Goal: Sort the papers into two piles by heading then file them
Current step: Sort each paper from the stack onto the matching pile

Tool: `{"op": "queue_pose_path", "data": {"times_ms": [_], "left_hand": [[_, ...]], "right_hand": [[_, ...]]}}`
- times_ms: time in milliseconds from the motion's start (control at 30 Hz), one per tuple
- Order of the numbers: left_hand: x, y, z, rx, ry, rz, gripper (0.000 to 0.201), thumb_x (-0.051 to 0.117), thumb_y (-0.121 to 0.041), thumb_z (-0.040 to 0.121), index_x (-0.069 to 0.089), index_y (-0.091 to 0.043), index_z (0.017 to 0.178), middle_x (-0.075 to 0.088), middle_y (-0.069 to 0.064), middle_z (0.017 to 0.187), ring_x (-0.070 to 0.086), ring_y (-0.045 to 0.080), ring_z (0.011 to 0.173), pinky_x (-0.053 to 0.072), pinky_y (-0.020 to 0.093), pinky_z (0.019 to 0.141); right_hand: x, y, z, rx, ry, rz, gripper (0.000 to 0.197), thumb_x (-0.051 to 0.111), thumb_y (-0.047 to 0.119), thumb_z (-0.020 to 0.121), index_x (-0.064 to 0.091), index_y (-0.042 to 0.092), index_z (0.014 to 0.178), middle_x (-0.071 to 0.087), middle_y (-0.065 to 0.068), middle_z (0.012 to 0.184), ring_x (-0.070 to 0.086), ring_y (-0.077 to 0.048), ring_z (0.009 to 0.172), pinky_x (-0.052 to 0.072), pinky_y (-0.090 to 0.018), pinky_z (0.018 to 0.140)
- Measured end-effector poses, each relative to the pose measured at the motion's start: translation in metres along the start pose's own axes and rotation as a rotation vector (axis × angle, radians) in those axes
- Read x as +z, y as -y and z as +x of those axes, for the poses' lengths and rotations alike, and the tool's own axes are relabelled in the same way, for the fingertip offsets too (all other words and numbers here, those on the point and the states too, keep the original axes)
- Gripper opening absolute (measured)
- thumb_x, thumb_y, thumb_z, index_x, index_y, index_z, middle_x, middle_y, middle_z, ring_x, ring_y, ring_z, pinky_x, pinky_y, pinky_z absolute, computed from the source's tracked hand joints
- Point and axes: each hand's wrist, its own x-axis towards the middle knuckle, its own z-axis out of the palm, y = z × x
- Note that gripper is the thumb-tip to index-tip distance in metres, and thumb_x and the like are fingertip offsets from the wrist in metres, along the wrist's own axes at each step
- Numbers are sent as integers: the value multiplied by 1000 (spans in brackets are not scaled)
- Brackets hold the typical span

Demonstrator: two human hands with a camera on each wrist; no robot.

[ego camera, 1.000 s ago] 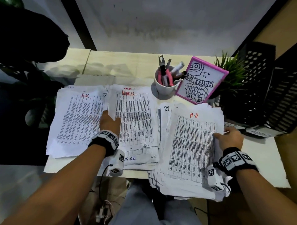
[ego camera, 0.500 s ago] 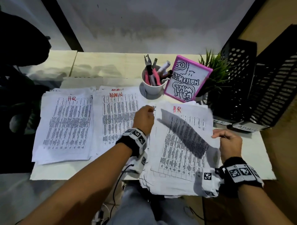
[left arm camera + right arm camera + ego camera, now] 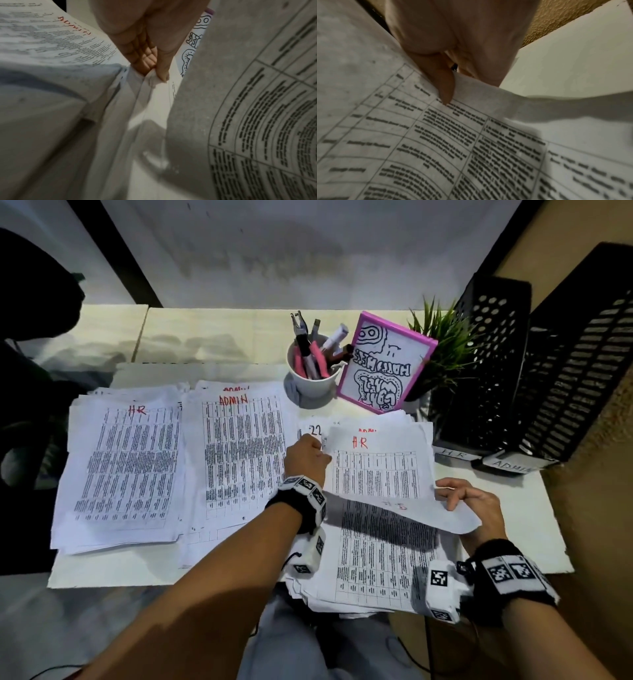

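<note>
An HR pile (image 3: 123, 470) lies at the left of the desk and an ADMIN pile (image 3: 239, 463) beside it. At the right sits the unsorted stack (image 3: 376, 570). Its top sheet (image 3: 376, 474), headed HR in red, is lifted and curled. My left hand (image 3: 308, 455) pinches the sheet's upper left corner; the left wrist view shows thumb and fingertips (image 3: 154, 67) nipping the paper edge. My right hand (image 3: 462, 498) pinches the sheet's right edge (image 3: 467, 83), thumb on top.
Two black perforated file holders labelled HR (image 3: 479, 364) and ADMIN (image 3: 579, 364) stand at the right. A white cup of pens (image 3: 310, 371), a pink-framed drawing (image 3: 385, 364) and a small green plant (image 3: 442, 337) stand behind the stack. The desk's front edge (image 3: 137, 577) is near.
My left hand moved from the ADMIN pile to the right stack and took the top HR sheet's corner. My right hand lifted that sheet's right edge off the stack.
</note>
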Motion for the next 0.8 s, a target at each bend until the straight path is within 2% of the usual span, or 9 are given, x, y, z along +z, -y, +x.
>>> {"op": "queue_pose_path", "data": {"times_ms": [67,267,333,467,500,600,700,733,800], "left_hand": [[-3,0,-2,47,-14,57,8,65,-12,78,66,-10,86,66,5,76,62,25,74,40,21,61],[-19,3,-9,299,-62,24,19,58,-15,91,74,-12,100,73,12,80,66,26,70,53,32,68],[-24,0,-15,334,-84,-121,20,56,-10,92,71,-9,106,73,11,88,65,19,74,50,26,71],[-39,-11,-39,346,115,-283,11,43,-11,100,52,-13,94,52,-7,72,41,2,59,33,22,56],[-43,-13,-46,328,171,-333,13,41,-11,100,48,-15,90,48,-8,71,38,3,60,32,21,57],[-48,-14,-64,278,325,-503,15,40,-8,100,46,-12,86,46,-4,76,39,8,69,33,20,66],[-47,-17,-74,191,401,-654,14,44,-28,97,50,-16,103,61,8,106,56,24,98,43,42,95],[-47,-20,-76,162,400,-697,19,46,-39,93,50,-24,103,61,9,111,57,28,102,42,50,97],[-49,-25,-78,143,369,-721,31,51,-61,81,47,-38,102,61,3,116,58,21,104,44,49,97]], "right_hand": [[1,0,0,8,-3,8,53,32,-30,61,52,10,32,54,-9,82,56,-20,65,47,-16,53],[16,14,-10,-23,12,36,43,35,-34,69,57,0,55,56,4,46,51,-5,41,39,-10,43],[20,15,-7,-57,7,40,43,35,-34,69,57,-1,53,58,1,51,53,-3,43,42,-11,46],[15,10,12,-67,34,-35,42,43,-19,77,62,9,52,59,-10,106,61,-12,87,47,-25,76],[14,9,15,-57,25,-31,39,46,-12,79,61,13,53,59,-8,105,59,-11,86,45,-25,73],[20,11,19,-29,-20,-10,29,51,-4,80,55,19,62,53,-1,70,48,-10,61,38,-25,57],[27,12,20,34,-31,69,35,44,-20,73,51,13,83,58,0,61,55,-10,53,45,-19,48],[27,13,20,64,-40,77,39,47,-21,74,52,15,88,62,4,59,57,-7,50,44,-16,44],[32,14,18,99,-22,104,38,55,-17,78,56,15,98,68,6,64,62,-4,52,45,-13,45]]}}
